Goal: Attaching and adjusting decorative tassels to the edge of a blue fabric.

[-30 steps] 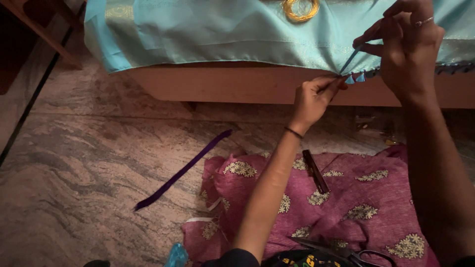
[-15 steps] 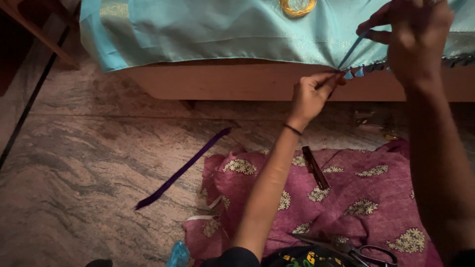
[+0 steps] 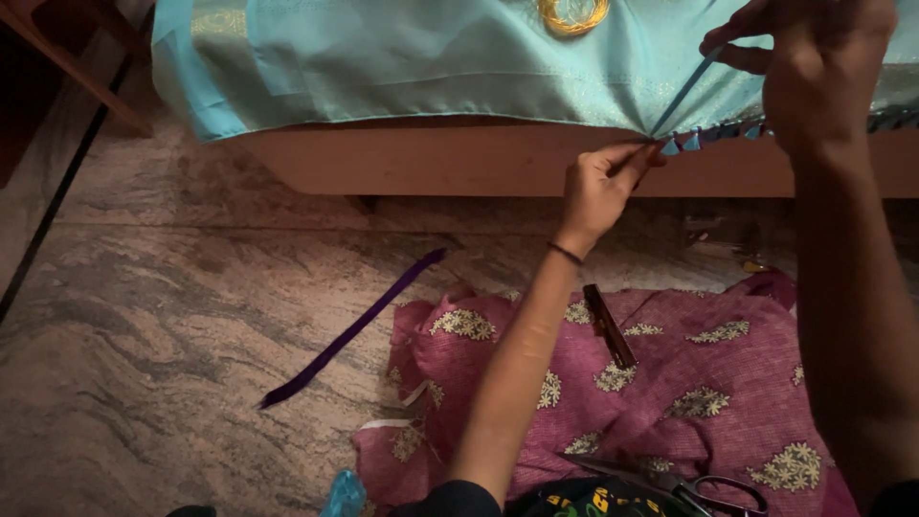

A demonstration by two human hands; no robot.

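A light blue cloth [image 3: 412, 67] lies over a wooden platform [image 3: 459, 158], its edge hanging at the front with small blue tassels [image 3: 684, 144]. My left hand [image 3: 598, 187] pinches that edge beside the tassels. My right hand [image 3: 814, 62] is raised above it at the top right, fingers pinched on a blue thread [image 3: 682, 93] that runs taut down to the cloth edge by my left hand.
A pink flowered cloth [image 3: 670, 393] covers the floor in front of me, with a dark comb [image 3: 610, 325] on it and scissors [image 3: 708, 488] near the bottom. A purple ribbon [image 3: 354, 330] lies on the marble floor. A golden ring of thread [image 3: 572, 14] rests on the blue cloth.
My right hand has risen and drawn the thread longer and tighter. My left hand has stayed pinched on the cloth edge.
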